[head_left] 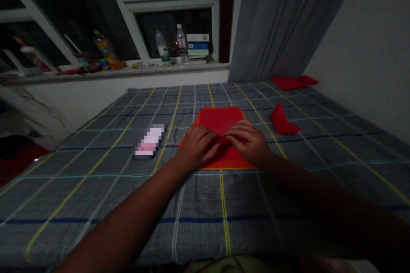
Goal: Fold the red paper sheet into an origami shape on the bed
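A sheet of red paper (221, 117) lies over orange paper (230, 163) in the middle of the checked cloth. My left hand (196, 145) rests on its left side, thumb and fingers pinched on the red paper near the centre. From the right, my right hand (250, 140) pinches the same paper, its fingertips almost meeting those of the left. The part between the fingers is small and partly hidden by them. A folded red paper piece (283, 120) stands to the right, apart from both hands.
A phone (150, 141) with a blurred screen lies left of the paper. More red items (290, 83) are at the far right corner by the curtain (272, 21). Plastic bottles (182, 47) and boxes (197, 45) stand on the window sill (115, 72) behind.
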The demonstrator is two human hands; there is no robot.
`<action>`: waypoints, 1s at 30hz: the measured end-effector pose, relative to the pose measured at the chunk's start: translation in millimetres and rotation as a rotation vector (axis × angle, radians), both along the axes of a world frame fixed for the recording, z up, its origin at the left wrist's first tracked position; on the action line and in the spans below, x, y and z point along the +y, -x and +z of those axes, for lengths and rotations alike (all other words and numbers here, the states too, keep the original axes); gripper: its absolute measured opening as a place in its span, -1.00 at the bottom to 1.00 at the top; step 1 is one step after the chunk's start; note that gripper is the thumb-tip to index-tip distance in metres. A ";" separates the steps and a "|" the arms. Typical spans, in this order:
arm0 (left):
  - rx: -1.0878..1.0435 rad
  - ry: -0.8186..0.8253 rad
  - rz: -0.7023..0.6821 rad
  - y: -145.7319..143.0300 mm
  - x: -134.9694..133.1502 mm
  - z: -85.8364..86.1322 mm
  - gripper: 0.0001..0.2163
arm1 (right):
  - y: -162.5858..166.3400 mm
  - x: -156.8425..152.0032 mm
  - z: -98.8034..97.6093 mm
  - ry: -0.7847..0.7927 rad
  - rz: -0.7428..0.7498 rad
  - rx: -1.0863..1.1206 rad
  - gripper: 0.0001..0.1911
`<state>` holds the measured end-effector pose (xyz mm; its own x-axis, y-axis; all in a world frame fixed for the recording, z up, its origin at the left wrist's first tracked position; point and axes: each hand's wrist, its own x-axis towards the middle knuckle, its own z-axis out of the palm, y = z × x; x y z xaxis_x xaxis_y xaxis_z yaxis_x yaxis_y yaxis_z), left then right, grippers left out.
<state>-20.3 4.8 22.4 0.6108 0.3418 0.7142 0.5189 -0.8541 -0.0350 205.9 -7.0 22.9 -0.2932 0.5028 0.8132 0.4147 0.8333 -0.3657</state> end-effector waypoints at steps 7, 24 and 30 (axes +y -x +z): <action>-0.026 0.040 -0.051 -0.3 0.3 -0.6 -0.80 | 0.4 -1.9 2.9 0.011 -0.001 0.079 -0.91; -0.061 0.068 -0.095 0.9 1.9 -3.2 -0.81 | 0.0 -2.3 0.8 0.041 0.004 0.088 -0.91; -0.061 0.074 -0.099 0.8 1.8 -2.6 -0.82 | 0.1 -5.3 3.7 0.038 0.004 0.086 -0.91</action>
<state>-21.1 6.7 19.8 0.6002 0.3353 0.7261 0.4315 -0.9002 0.0590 205.8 -12.3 26.6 -0.2246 0.5329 0.8158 0.3772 0.8195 -0.4315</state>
